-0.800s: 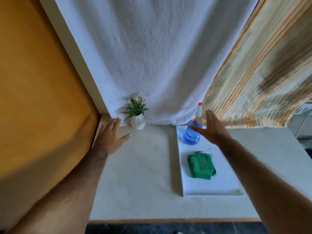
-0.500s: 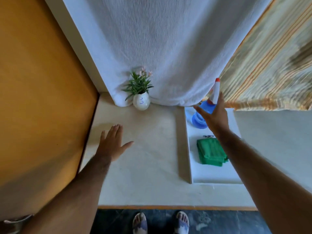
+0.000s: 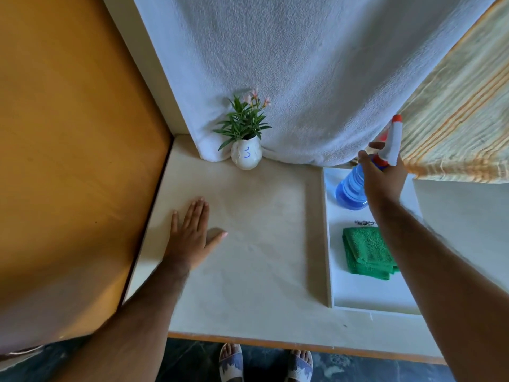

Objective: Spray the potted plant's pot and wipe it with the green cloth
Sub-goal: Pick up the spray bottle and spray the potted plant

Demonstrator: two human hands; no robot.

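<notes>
Head view: right hand (image 3: 384, 177), right of frame, fingers wrapped round neck of blue spray bottle (image 3: 351, 188), bottle base apparently on white tray (image 3: 358, 296) — grip looks meant for lifting and aiming. Left hand (image 3: 190, 238), lower centre-left, flat and spread on counter (image 3: 261, 244), holding nothing, likely bracing. White pot (image 3: 246, 155) with plant upper centre against white towel (image 3: 289, 64), untouched. Green cloth (image 3: 367, 252) folded on tray below bottle, handy for wiping.

Potted plant (image 3: 246, 139) at table (image 3: 248, 271) back, spray bottle (image 3: 355, 188) behind cloth (image 3: 366, 252) on tray (image 3: 358, 293) right
</notes>
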